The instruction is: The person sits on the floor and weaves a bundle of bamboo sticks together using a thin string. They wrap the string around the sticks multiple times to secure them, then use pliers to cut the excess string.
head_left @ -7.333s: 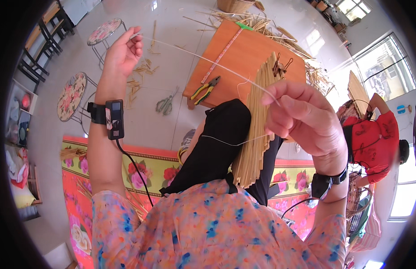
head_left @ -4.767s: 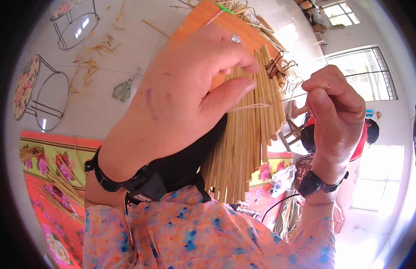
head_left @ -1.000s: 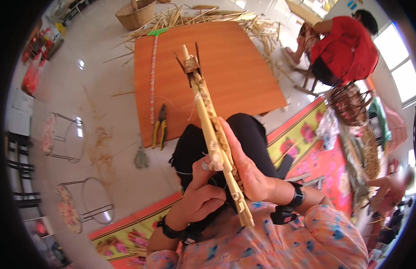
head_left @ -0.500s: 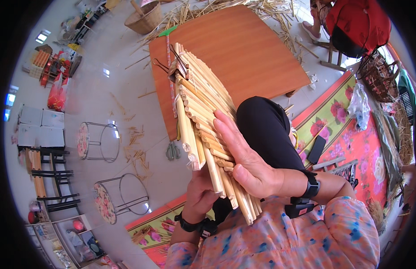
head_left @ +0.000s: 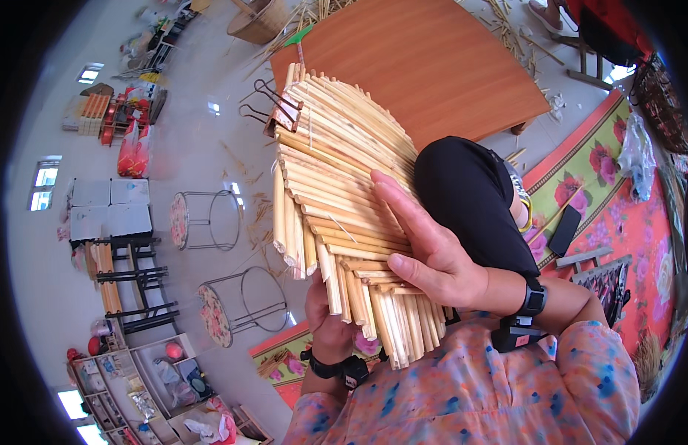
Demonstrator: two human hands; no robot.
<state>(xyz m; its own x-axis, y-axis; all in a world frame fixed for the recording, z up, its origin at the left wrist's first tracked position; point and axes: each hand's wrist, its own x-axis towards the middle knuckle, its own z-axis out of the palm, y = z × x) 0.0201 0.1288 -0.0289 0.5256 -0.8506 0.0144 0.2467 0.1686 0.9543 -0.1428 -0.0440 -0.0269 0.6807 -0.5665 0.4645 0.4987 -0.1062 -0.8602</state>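
A woven straw piece of pale, stiff stalks slants up in front of my lap, its stalk ends meeting in a stepped zigzag at the lower edge. My left hand grips it from beneath at the lower left; most of those fingers are hidden behind the stalks. Against its right side my right hand lies flat, fingers stretched out and thumb apart, touching the stalks. A brown binder clip with wire handles pinches the upper left corner.
Beyond the straw piece stands a low wooden table, with loose stalks scattered around it. A wicker basket is at the back left. Two round stools stand on the left. My bent knee is close on the right, near a phone on floral cloth.
The straw piece has turned so that more of its broad face shows. Both hands stay on it, the right one still flat on its side. The whole view has shifted.
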